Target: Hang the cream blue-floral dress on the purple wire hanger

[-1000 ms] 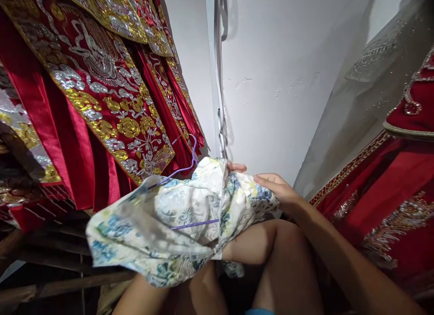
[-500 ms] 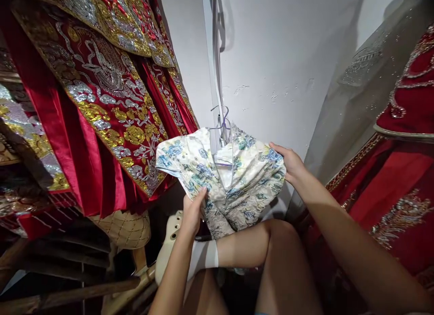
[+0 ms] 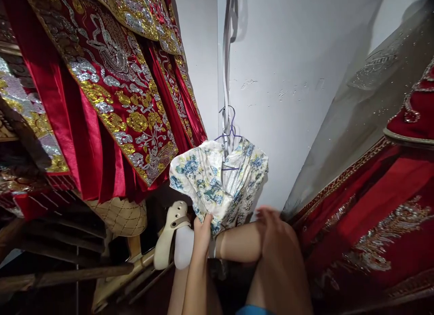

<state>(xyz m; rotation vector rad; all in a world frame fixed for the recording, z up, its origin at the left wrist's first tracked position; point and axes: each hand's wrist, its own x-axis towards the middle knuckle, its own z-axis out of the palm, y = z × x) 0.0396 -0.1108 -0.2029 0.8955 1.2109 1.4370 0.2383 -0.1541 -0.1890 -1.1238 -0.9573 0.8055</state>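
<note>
A white short-sleeved floral top (image 3: 210, 188) with blue flowers and a deep V neck hangs on a thin purple wire hanger (image 3: 232, 125). My left hand (image 3: 202, 229) is closed on the lower left side of the top, thumb on the front of the cloth. My right hand (image 3: 270, 219) is apart from the top, to its lower right by my bent knee, and blurred by motion. Its fingers are too smeared to read. The lower part of the top is partly hidden behind my left hand and my leg.
Red gowns with gold and silver embroidery (image 3: 135, 120) hang at left, and another red beaded garment (image 3: 369, 224) is at right. A pale strap (image 3: 225, 57) runs down the white wall (image 3: 288, 48). My cream clog (image 3: 166, 242) is near wooden bars (image 3: 68, 276) at lower left.
My right hand has let go of the top's right sleeve and moved down toward my knee. The top has drawn in on its right side. My left hand has moved lower, still gripping it.
</note>
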